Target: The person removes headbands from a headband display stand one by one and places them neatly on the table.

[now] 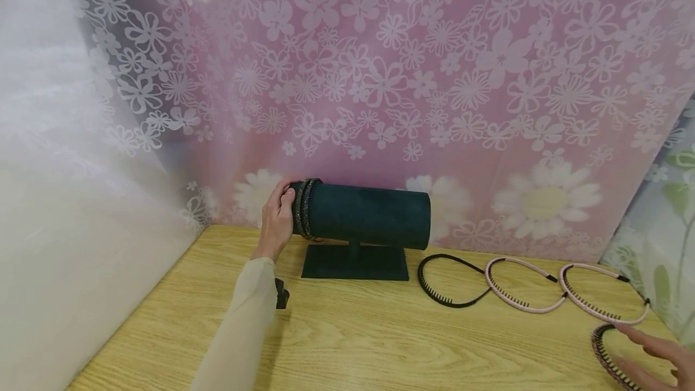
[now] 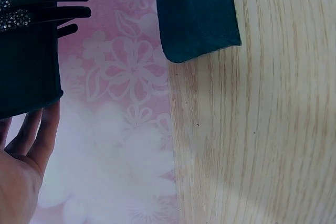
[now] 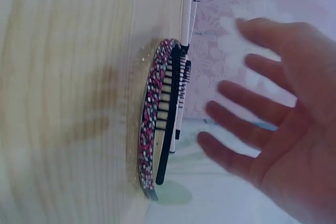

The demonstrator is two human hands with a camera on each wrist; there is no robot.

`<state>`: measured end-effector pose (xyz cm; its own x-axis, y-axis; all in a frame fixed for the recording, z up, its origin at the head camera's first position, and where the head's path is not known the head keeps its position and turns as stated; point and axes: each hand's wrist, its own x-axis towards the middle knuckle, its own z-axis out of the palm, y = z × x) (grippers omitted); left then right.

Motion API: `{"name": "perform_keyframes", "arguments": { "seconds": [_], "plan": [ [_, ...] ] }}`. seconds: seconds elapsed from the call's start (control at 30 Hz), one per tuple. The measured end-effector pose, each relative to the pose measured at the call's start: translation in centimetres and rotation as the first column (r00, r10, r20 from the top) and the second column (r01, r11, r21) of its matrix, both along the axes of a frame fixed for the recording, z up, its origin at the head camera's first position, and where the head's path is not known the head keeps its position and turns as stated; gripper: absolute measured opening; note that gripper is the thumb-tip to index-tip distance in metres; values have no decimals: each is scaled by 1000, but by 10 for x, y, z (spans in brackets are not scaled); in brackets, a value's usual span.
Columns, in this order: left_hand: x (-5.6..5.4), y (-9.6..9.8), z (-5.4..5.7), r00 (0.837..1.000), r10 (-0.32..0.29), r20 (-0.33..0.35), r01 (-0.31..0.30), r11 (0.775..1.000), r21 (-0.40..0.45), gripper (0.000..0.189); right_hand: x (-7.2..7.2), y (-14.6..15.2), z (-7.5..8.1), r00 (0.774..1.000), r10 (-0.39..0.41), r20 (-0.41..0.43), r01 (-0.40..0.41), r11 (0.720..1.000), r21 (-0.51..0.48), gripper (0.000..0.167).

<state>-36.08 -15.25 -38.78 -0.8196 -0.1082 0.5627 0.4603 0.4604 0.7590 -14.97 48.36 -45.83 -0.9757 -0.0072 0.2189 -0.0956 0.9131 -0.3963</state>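
My left hand [image 1: 277,219] holds the left end of a dark green roll-shaped headband stand [image 1: 374,216], its fingers reaching onto that end. Dark headbands with glittering stones [image 1: 305,207] sit around the roll close to this hand; their black tips show in the left wrist view. At the lower right, my right hand [image 1: 659,358] is beside a headband with pink and clear rhinestones [image 3: 149,114] and black teeth, lying on the table. In the right wrist view the fingers are spread, with nothing held and a gap to the headband.
A black toothed headband [image 1: 447,303] and two pink ones [image 1: 523,306] lie in a row right of the stand's flat base [image 1: 355,265]. A pink flowered curtain [image 1: 380,77] backs the wooden table [image 1: 380,330]. Pale sheeting [image 1: 70,198] borders the left side.
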Motion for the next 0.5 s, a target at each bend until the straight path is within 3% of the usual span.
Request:
{"name": "perform_keyframes", "arguments": {
  "seconds": [0.1,0.2,0.33,0.5],
  "plan": [
    [0,0,0,1000,-8,4,8,1000,-3,47,1,-14,-3,967,-11,-254,-3,998,-56,69],
    [1,1,0,1000,-6,7,6,1000,-2,47,5,-28,0,941,-49,-335,11,994,-113,81],
    [0,0,0,1000,-2,2,2,1000,0,47,6,-44,14,955,-68,-287,38,993,-109,92],
    [-1,0,-1,1000,5,-7,-5,1000,-1,45,1,-58,32,968,-56,-244,52,998,-21,97]
  ]
}}
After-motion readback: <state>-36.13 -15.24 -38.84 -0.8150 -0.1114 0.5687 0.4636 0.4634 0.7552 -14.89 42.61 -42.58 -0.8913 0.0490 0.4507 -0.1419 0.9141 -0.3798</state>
